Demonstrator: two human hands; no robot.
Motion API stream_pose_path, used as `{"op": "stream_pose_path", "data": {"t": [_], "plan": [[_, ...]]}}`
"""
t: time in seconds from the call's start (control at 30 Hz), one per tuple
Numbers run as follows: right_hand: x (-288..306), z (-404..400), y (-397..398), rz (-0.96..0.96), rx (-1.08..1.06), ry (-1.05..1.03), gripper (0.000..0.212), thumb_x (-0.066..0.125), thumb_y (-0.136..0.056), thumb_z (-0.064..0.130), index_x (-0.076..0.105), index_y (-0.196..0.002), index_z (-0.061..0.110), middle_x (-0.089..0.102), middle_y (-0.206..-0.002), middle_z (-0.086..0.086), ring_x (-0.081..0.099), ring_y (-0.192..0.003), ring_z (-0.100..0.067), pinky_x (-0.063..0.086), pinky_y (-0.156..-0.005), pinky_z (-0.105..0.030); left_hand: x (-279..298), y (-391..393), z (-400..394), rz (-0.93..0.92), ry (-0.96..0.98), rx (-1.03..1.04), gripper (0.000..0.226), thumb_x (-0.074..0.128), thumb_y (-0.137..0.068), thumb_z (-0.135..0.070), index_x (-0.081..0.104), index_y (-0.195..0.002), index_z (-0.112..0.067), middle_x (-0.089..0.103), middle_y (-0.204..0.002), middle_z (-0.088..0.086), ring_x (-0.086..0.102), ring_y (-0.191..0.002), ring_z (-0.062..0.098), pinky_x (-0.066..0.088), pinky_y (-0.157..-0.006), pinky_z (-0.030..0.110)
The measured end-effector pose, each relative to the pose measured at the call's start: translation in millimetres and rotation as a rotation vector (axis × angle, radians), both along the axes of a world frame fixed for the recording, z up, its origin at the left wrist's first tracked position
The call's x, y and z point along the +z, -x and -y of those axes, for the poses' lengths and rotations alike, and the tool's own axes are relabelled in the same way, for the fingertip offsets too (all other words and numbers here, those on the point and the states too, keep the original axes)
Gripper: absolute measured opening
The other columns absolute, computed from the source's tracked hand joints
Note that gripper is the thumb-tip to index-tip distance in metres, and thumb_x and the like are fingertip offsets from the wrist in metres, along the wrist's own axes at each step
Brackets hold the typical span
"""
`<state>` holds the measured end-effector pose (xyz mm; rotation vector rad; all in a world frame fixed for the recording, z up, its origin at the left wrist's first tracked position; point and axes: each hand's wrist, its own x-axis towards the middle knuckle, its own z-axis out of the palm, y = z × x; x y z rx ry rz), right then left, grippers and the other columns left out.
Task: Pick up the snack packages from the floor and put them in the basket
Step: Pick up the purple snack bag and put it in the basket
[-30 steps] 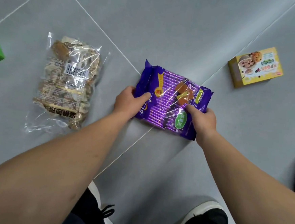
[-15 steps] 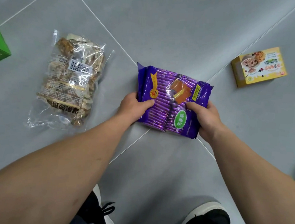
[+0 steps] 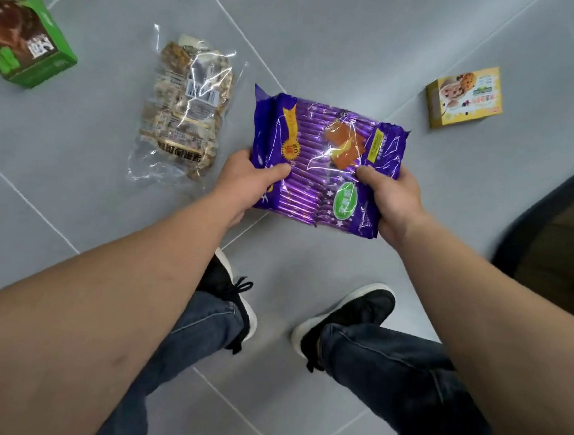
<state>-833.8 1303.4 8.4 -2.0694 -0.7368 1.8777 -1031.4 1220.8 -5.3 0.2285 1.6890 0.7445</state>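
Both hands — left (image 3: 247, 180), right (image 3: 395, 200) — grip the purple pack (image 3: 324, 158) by its near corners above the floor (image 3: 327, 31), clear bag (image 3: 184, 106) lying left, yellow box (image 3: 465, 97) right, green box (image 3: 25, 32) far left.

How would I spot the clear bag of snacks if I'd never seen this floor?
On the grey tiled floor, look just left of the purple packet held up in both hands. The clear bag lies flat there: the only see-through, crinkly wrapper; its neighbours are cardboard boxes.
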Motion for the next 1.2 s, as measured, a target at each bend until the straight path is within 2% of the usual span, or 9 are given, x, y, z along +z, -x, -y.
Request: {"op": "stream_pose_path", "data": {"t": [0.07, 0.13, 0.3, 0.47, 0.7, 0.9, 1.0, 1.1, 1.2], "plan": [[35.7, 5.1, 9.3, 0.011, 0.036, 0.015, 0.047, 0.076, -0.083, 0.014, 0.054, -0.124, 0.013, 0.072, -0.106, -0.01, 0.075, -0.082, -0.026, 0.061, -0.074, -0.048, 35.9, 7.1, 10.9, -0.002, 0.014, 0.021, 0.031, 0.075, -0.085, -0.017, 0.06, -0.111, -0.024, 0.07, -0.096, -0.007, 0.07, -0.088, 0.012, 0.056, -0.075, 0.03], [74.1, 11.5, 23.0, 0.018, 0.078, 0.027, 0.046, 0.075, -0.084, 0.014, 0.053, -0.125, 0.013, 0.072, -0.106, -0.01, 0.075, -0.081, -0.025, 0.062, -0.072, -0.046, 76.1, 18.7, 22.6, -0.013, 0.03, 0.031, 0.031, 0.074, -0.087, -0.017, 0.061, -0.115, -0.022, 0.07, -0.098, -0.007, 0.069, -0.088, 0.01, 0.056, -0.072, 0.027], [158.6, 18.8, 59.8, 0.004, 0.155, 0.036, 0.043, 0.074, -0.085, 0.012, 0.054, -0.122, 0.011, 0.072, -0.104, -0.011, 0.075, -0.081, -0.027, 0.062, -0.074, -0.047, 159.6, 49.1, 44.8, -0.071, 0.06, 0.03, 0.031, 0.075, -0.085, -0.026, 0.061, -0.112, -0.028, 0.072, -0.107, -0.002, 0.07, -0.094, 0.017, 0.058, -0.087, 0.043], [225.4, 17.2, 98.3, -0.017, 0.261, 0.027, 0.034, 0.076, -0.083, 0.012, 0.057, -0.111, 0.016, 0.073, -0.102, -0.011, 0.075, -0.082, -0.027, 0.061, -0.073, -0.047, 228.6, 76.8, 62.9, -0.105, 0.057, 0.114, 0.03, 0.074, -0.086, -0.025, 0.061, -0.114, -0.026, 0.072, -0.106, -0.001, 0.07, -0.094, 0.018, 0.058, -0.089, 0.044], [268.5, 21.5, 139.5, -0.053, 0.505, 0.018, 0.044, 0.078, -0.083, 0.016, 0.055, -0.12, 0.016, 0.073, -0.104, -0.01, 0.075, -0.083, -0.028, 0.061, -0.074, -0.051, 274.3, 82.9, 106.0, -0.187, 0.076, 0.297, 0.037, 0.074, -0.085, -0.031, 0.063, -0.119, -0.022, 0.072, -0.107, 0.0, 0.07, -0.095, 0.019, 0.058, -0.088, 0.045], [294.5, 55.5, 168.9, -0.073, 0.743, 0.005, 0.032, 0.076, -0.084, 0.014, 0.058, -0.109, 0.021, 0.073, -0.103, -0.007, 0.075, -0.084, -0.026, 0.061, -0.076, -0.048, 308.6, 73.1, 173.1, -0.198, 0.089, 0.502, 0.04, 0.074, -0.086, -0.036, 0.062, -0.122, -0.022, 0.072, -0.109, 0.0, 0.07, -0.096, 0.018, 0.058, -0.089, 0.044], [307.8, 89.9, 188.9, -0.097, 0.881, 0.017, 0.034, 0.076, -0.084, 0.014, 0.058, -0.114, 0.019, 0.073, -0.104, -0.007, 0.074, -0.086, -0.027, 0.061, -0.077, -0.048, 325.5, 66.0, 222.1, -0.209, 0.096, 0.641, 0.036, 0.074, -0.085, -0.034, 0.064, -0.117, -0.022, 0.073, -0.106, 0.0, 0.071, -0.094, 0.019, 0.058, -0.087, 0.045], [316.0, 139.7, 210.2, -0.136, 1.038, 0.009, 0.032, 0.075, -0.084, 0.012, 0.06, -0.111, 0.019, 0.073, -0.104, -0.008, 0.074, -0.087, -0.028, 0.06, -0.079, -0.049, 338.2, 54.5, 279.8, -0.235, 0.102, 0.792, 0.032, 0.073, -0.086, -0.029, 0.064, -0.116, -0.02, 0.073, -0.106, 0.0, 0.071, -0.093, 0.017, 0.059, -0.083, 0.039], [323.3, 195.9, 228.0, -0.172, 1.158, -0.002, 0.028, 0.075, -0.084, 0.009, 0.062, -0.107, 0.018, 0.074, -0.101, -0.007, 0.074, -0.084, -0.025, 0.061, -0.076, -0.046, 347.7, 41.6, 337.4, -0.244, 0.103, 0.94, 0.037, 0.073, -0.087, -0.027, 0.061, -0.121, -0.018, 0.071, -0.105, -0.002, 0.069, -0.094, 0.014, 0.057, -0.072, 0.026]]}}
